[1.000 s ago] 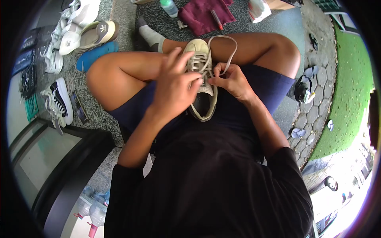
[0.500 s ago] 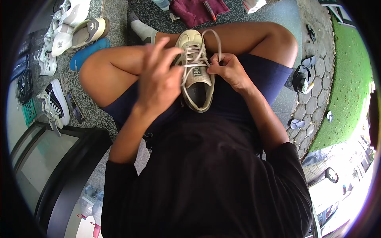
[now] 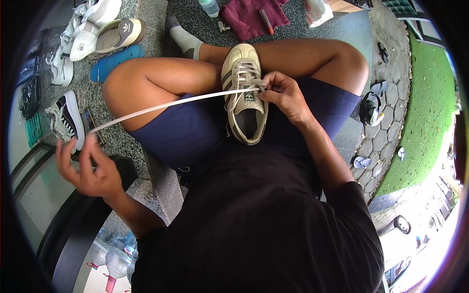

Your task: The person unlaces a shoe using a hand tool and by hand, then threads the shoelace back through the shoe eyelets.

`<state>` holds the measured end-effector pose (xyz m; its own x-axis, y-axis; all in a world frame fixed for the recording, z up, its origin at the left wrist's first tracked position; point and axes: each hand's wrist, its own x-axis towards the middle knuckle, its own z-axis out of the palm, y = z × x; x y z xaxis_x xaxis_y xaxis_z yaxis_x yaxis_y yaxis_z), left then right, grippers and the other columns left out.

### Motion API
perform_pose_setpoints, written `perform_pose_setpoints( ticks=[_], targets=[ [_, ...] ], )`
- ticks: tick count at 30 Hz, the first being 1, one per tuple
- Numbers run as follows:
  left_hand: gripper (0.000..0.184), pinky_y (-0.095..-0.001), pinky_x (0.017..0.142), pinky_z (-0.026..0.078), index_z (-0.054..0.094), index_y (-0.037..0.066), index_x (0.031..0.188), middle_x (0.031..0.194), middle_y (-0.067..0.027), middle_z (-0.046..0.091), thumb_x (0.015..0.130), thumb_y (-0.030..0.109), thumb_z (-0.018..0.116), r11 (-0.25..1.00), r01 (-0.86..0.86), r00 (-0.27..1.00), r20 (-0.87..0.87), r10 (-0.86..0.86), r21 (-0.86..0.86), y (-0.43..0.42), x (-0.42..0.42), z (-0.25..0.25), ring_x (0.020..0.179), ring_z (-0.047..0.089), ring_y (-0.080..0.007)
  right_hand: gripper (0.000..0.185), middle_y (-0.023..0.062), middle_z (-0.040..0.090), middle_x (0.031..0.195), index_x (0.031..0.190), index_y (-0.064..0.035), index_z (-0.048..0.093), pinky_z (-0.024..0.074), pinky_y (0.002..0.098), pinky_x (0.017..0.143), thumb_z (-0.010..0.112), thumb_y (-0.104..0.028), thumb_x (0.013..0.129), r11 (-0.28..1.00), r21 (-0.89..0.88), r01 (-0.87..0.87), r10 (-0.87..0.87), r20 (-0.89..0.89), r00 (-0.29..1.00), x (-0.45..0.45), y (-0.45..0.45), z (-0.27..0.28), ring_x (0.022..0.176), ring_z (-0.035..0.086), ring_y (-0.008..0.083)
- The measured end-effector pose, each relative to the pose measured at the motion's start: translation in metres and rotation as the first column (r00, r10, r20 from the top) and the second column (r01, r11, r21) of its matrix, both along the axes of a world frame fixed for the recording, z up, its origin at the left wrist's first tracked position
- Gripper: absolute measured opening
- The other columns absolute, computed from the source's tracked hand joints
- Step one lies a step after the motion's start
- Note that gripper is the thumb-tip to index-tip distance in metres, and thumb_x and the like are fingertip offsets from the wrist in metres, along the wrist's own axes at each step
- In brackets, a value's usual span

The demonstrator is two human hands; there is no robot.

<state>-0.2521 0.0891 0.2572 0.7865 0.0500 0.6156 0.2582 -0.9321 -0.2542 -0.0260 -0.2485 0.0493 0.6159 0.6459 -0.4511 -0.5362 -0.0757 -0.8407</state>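
Observation:
A cream sneaker (image 3: 244,51) rests in my lap, toe pointing away from me, its laces threaded through the upper eyelets. One long pale shoelace (image 3: 166,105) runs taut from the shoe out to the left. Its far end is pinched in my left hand (image 3: 93,168), which is held well out to the side near my knee. My right hand (image 3: 283,95) is at the right side of the tongue, thumb and forefinger closed on the lace close to the eyelets. The opening of the shoe faces my body.
At the left lie several other shoes, among them a black-and-white sneaker (image 3: 72,119), plus a blue insole (image 3: 116,63). Ahead are a maroon cloth (image 3: 244,19), a red-tipped pen (image 3: 266,22) and a bottle (image 3: 209,8). Sandals (image 3: 362,162) lie on the paving at the right.
My left hand has swung from beside the shoe far out to the left, drawing the lace out straight. The loop that stood above my right hand is gone.

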Motion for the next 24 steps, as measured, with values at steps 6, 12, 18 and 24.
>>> perform_pose_setpoints(
  ticks=[6,12,18,24],
  targets=[
    [0.009,-0.0507,0.089,0.063,0.079,0.002,0.100,0.107,-0.0127,0.064,0.092,0.004,0.083,0.925,0.204,0.895,0.443,-0.044,-0.320,-0.034,0.028,-0.010,0.110,0.070,-0.0378,0.067,0.0023,0.061,0.100,0.140,-0.0003,0.057,0.0544,0.0283,0.084,0.083,0.002,0.078,0.993,-0.103,0.062,-0.039,0.208,0.977,-0.007,0.008,0.018,0.089,0.064,0.0135],
    [0.029,-0.0445,0.089,0.059,0.081,0.004,0.110,0.110,-0.0125,0.070,0.084,0.015,0.089,0.351,0.561,0.707,0.212,-0.675,-0.750,-0.144,0.099,-0.057,0.100,0.071,-0.0307,0.030,0.0175,0.072,0.117,0.127,0.0037,0.067,0.0559,0.0429,0.096,0.070,-0.003,0.098,0.940,0.207,-0.269,0.100,0.588,0.802,-0.032,0.006,0.097,0.106,0.071,0.0312],
    [0.022,-0.0422,0.077,0.055,0.069,-0.001,0.097,0.096,-0.0163,0.069,0.095,0.018,0.080,0.493,0.003,0.844,-0.262,-0.467,-0.870,-0.124,0.078,-0.143,0.089,0.068,-0.0355,0.036,-0.0019,0.053,0.068,0.092,-0.0022,0.069,0.0313,0.0256,0.054,0.056,-0.030,0.111,0.931,0.217,0.292,-0.315,0.079,0.946,0.008,-0.143,0.097,0.055,0.042,0.0082],
    [0.019,-0.0410,0.072,0.050,0.064,-0.004,0.085,0.083,-0.0153,0.065,0.099,0.006,0.071,0.222,0.113,0.831,-0.030,-0.555,-0.969,-0.128,0.081,-0.144,0.076,0.060,-0.0342,0.021,0.0092,0.072,0.095,0.104,0.0002,0.074,0.0527,0.0344,0.082,0.080,-0.018,0.096,0.695,-0.621,0.361,0.349,0.731,0.586,0.017,-0.147,0.130,0.089,0.067,0.0211]
  ],
)
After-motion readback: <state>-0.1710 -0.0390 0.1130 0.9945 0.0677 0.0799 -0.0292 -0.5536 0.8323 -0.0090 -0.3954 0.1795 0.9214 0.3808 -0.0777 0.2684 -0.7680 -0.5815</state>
